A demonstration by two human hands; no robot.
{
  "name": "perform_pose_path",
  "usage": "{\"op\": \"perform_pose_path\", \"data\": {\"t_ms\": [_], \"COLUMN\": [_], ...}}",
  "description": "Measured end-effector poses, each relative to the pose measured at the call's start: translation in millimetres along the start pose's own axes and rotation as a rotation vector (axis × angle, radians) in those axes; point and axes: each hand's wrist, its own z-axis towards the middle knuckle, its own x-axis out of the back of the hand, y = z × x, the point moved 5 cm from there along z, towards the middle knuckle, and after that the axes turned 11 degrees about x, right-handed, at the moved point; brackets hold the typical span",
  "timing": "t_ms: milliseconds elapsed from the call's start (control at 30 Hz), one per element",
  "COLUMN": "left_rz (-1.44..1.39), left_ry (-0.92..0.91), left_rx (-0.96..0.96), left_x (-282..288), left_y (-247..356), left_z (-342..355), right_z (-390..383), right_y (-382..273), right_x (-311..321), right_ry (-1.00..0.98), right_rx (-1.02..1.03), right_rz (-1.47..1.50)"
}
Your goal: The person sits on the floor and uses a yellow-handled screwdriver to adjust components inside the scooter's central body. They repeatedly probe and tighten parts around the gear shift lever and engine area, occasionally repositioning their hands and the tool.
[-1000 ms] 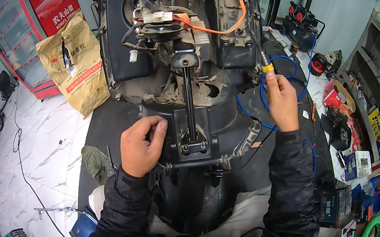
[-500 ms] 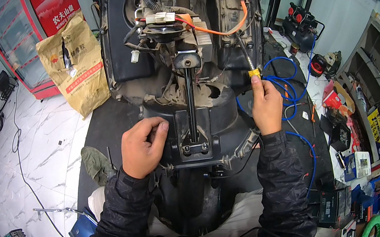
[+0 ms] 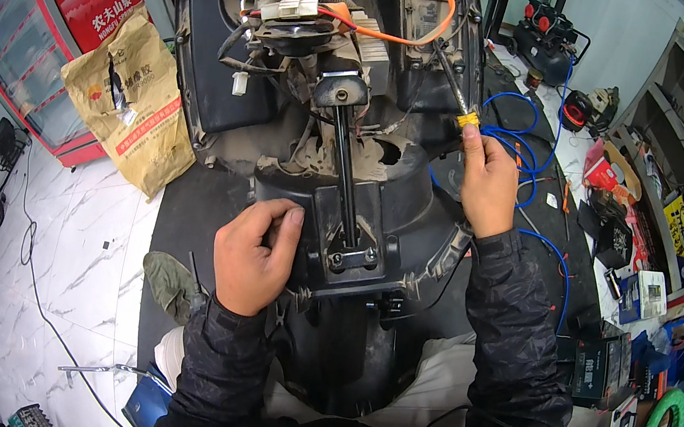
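Presently, my right grip (image 3: 489, 186) clasps a yellow-collared tool (image 3: 468, 120) — my left grip (image 3: 255, 255), curled, holding what I cannot tell, sits near the left edge of the black panel (image 3: 410, 211).

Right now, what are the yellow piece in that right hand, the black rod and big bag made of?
Yellow piece: maybe plastic, brightly coloured; finish too small to judge.
Black rod: probably painted metal, glossy, with bright streaks.
Big bag: likely paper, matt, tan and creased.

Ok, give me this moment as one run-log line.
left hand: loosely curled beside black plastic panel | right hand: holding yellow-collared tool | nearby: blue hose, orange cable
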Motion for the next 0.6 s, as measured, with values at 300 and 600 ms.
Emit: {"op": "perform_pose_path", "data": {"t_ms": [300,600], "left_rz": [-0.006,0.0], "left_ry": [-0.003,-0.002], "left_rx": [0.0,0.002], "left_x": [-0.4,-0.8], "left_y": [-0.4,-0.2], "left_z": [-0.6,-0.9], "right_z": [-1.4,-0.9], "right_y": [2.3,8.1], "right_x": [-0.8,-0.8], "right_ry": [0.01,0.04], "right_rx": [-0.009,-0.028], "right_rz": [0.033,0.051]}}
